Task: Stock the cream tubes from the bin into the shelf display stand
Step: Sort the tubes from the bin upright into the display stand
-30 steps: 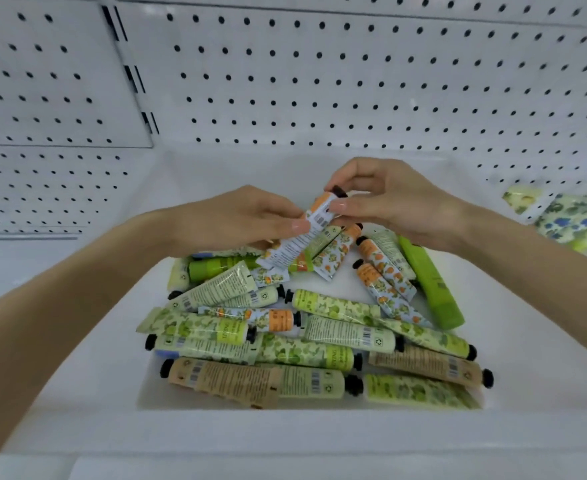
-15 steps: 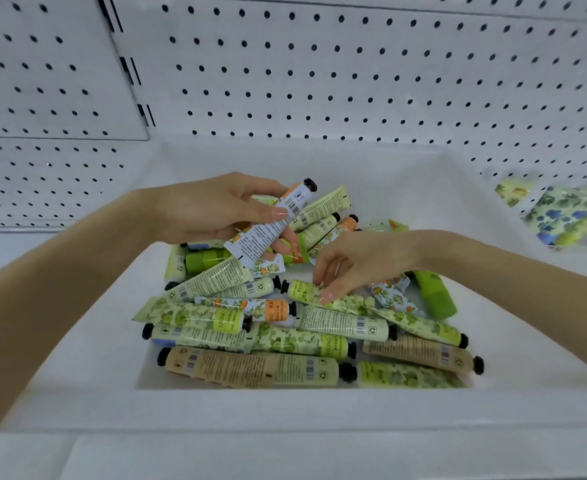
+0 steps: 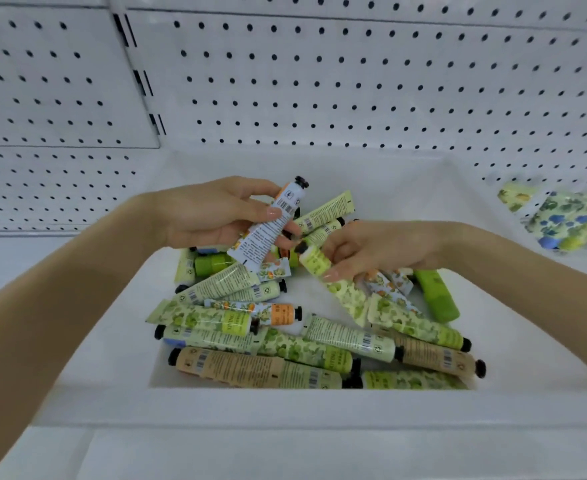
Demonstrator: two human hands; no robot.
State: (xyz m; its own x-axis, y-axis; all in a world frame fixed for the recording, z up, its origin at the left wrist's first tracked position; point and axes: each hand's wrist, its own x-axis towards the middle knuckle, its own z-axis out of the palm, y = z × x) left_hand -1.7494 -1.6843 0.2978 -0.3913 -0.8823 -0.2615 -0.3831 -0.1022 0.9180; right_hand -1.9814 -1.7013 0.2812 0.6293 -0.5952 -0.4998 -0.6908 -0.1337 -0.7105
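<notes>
left hand (image 3: 212,216): fingers curled round a white-and-orange tube (image 3: 267,227), thumb across its printed side. Black cap points up and far, crimped end down toward the heap. Held above the far-left part of the bin.
right hand (image 3: 382,251): low over the heap, fingertips pinching a pale green leaf-print tube (image 3: 317,260) near its black cap. Cap end is raised to the left, tail end down among the others.
held tubes: close together; cannot tell if they touch.
cream tubes (image 3: 285,341): loose heap inside the bin, lying flat and criss-crossed, mostly green leaf prints with black caps.
tan tube (image 3: 250,367): near edge of the heap, cap to the left.
solid green tube (image 3: 437,296): right side of the heap, just below the right wrist.
bin (image 3: 285,407): white, sloped walls, sits on the shelf.
pegboard (image 3: 354,81): white with dark holes, behind the bin.
floral packs (image 3: 569,220): far right on the shelf, blurred.
</notes>
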